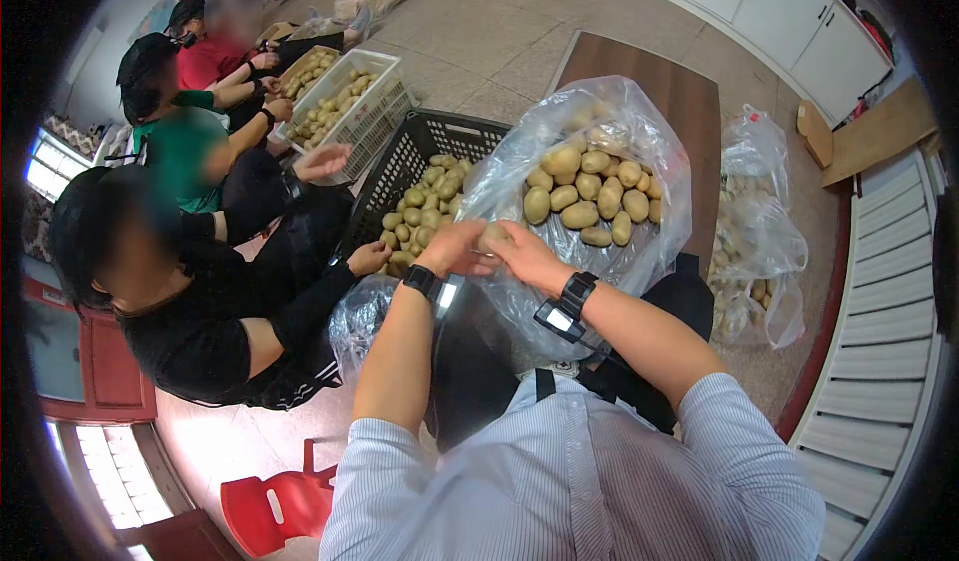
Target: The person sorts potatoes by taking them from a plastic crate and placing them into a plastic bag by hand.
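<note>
The brown worktop (689,101) stands ahead, its near end largely covered by a clear plastic bag (664,141) containing a heap of oval produce (609,196). Left of the worktop's left edge is a black crate (430,129), nearer the left hand (456,249). That hand and the right hand (531,257) meet before the bag's near-left side, pinching one produce piece (492,236) between them. The heap lies ahead and right of it; fingers obscure its long axis.
</note>
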Tool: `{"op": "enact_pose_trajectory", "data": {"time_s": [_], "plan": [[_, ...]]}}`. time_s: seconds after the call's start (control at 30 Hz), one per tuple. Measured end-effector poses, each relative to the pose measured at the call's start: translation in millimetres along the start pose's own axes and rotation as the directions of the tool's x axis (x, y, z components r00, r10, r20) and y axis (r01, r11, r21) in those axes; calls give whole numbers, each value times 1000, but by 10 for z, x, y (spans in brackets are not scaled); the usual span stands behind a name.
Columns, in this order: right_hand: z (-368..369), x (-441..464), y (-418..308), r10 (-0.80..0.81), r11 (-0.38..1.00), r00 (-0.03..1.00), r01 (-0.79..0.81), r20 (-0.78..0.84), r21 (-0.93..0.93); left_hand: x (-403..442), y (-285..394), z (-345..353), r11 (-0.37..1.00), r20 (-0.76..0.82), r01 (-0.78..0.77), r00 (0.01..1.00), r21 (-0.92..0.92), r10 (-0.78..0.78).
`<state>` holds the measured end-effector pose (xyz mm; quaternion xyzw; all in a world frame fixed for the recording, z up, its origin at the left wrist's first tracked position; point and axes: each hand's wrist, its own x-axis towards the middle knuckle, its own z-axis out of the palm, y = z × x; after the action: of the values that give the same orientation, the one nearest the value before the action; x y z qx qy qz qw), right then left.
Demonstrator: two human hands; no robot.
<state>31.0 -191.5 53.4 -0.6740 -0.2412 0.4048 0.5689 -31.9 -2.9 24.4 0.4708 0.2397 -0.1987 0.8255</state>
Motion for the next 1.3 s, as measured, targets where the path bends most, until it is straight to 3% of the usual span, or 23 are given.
{"op": "enact_pose_trajectory", "data": {"time_s": [0.1,0.2,0.27,0.3,0.37,0.4,0.47,0.57,0.7,0.77,0.87,1.0,1.07,1.13,1.2,1.3], "plan": [[-12,56,131,-75,994,997,76,-6,74,-31,10,18,993,6,-63,998,102,62],[-95,31,178,-110,994,992,109,-64,-14,6,-11,-38,992,-58,-70,995,106,77],[-206,20,226,-34,978,995,13,-96,-208,10,-19,-64,994,-95,-103,990,43,107],[-285,48,341,-33,978,995,12,-96,-208,3,-18,-70,990,-134,-138,982,-18,135],[-477,156,688,-303,724,934,97,-189,-683,-15,-11,-90,982,-183,-182,969,-57,169],[-581,181,773,-303,724,934,98,-188,-683,-24,-9,-105,969,-232,-227,952,-92,201],[-776,221,868,-186,712,913,-130,-364,-690,17,-35,-204,958,-319,-252,927,-138,197],[-959,151,786,-277,667,866,-139,-417,-732,43,-63,-351,935,-437,-298,879,-191,191],[-1033,172,756,-213,680,887,-166,-409,-715,84,-88,-476,922,-507,-315,846,-225,166],[-993,153,636,-21,642,919,-289,-393,-710,88,-74,-503,921,-508,-304,849,-242,147],[-897,111,479,34,611,882,-390,-470,-689,66,-55,-504,922,-517,-293,846,-252,127],[-912,57,549,6,550,883,-395,-469,-736,-2,-27,-584,939,-521,-276,843,-207,133],[-907,-29,573,-160,534,902,-263,-402,-804,-41,9,-679,962,-488,-223,865,-160,119],[-918,-13,702,-225,500,897,-230,-381,-835,-56,14,-680,977,-458,-175,883,-124,100],[-909,-12,751,-290,465,889,-194,-356,-864,-29,-19,-655,940,-597,-261,798,-220,82],[-892,-28,730,-267,426,905,-197,-331,-883,-67,-32,-656,940,-635,-307,758,-151,146]]}}
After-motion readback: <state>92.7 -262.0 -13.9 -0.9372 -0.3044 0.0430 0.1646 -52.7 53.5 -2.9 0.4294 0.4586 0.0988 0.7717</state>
